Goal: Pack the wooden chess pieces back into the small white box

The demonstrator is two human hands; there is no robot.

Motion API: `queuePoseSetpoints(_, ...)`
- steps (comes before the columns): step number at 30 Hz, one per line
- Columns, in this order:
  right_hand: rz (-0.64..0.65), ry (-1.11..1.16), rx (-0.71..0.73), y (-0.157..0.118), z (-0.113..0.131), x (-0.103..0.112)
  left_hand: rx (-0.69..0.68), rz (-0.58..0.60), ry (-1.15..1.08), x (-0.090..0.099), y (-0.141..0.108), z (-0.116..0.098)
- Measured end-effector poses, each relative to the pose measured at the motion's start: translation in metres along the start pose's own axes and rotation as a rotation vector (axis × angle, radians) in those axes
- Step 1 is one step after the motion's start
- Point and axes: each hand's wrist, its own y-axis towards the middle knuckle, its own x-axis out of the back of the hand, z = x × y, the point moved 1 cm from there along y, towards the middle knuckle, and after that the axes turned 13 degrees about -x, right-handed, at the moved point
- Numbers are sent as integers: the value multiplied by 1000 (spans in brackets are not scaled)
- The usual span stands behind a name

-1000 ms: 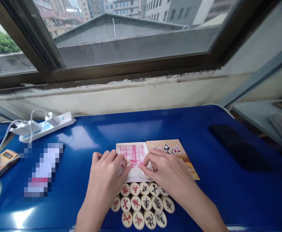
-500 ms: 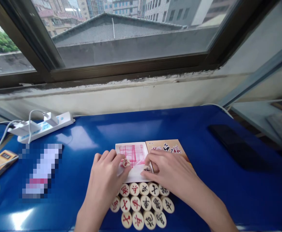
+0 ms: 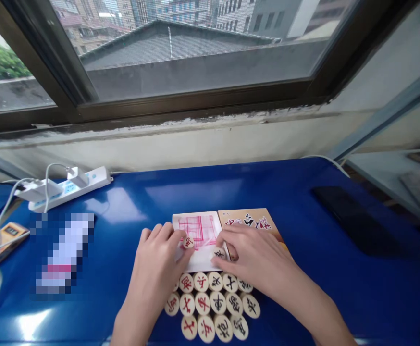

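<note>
Between the thumb and forefinger of my left hand (image 3: 161, 252) is a red-lettered Chinese chess piece (image 3: 188, 242), its face turned up. My right hand (image 3: 248, 245) pinches a black-lettered chess piece (image 3: 218, 253) with thumb and fingers. Both hands are over an open box, whose white part (image 3: 200, 263) holds a folded sheet with a red grid (image 3: 204, 228). The tan printed part of the box (image 3: 242, 215) lies to the right, partly behind my right hand. Nearer me, several stacked chess pieces (image 3: 202, 303) form rows, red characters on the left and black on the right.
On the blue table (image 3: 152, 187), a white power strip (image 3: 91, 181) with plugs and cables lies at the back left. A pixelated object (image 3: 66, 252) and a yellow-brown packet (image 3: 3, 244) are also left. A dark flat object (image 3: 350, 218) lies right. A window stands behind.
The black-lettered piece in my right hand has turned slightly, so more of its face shows. My left hand and its piece are nearly still. The view has shifted a little.
</note>
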Motion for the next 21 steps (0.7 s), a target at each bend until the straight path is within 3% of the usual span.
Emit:
queuePoseSetpoints(9, -240, 161, 145, 0, 6, 3, -12, -35, -27, 5, -3, -2)
queuePoseSetpoints(21, -162, 69, 120, 6, 0, -16, -20, -27, 21, 2, 2, -2)
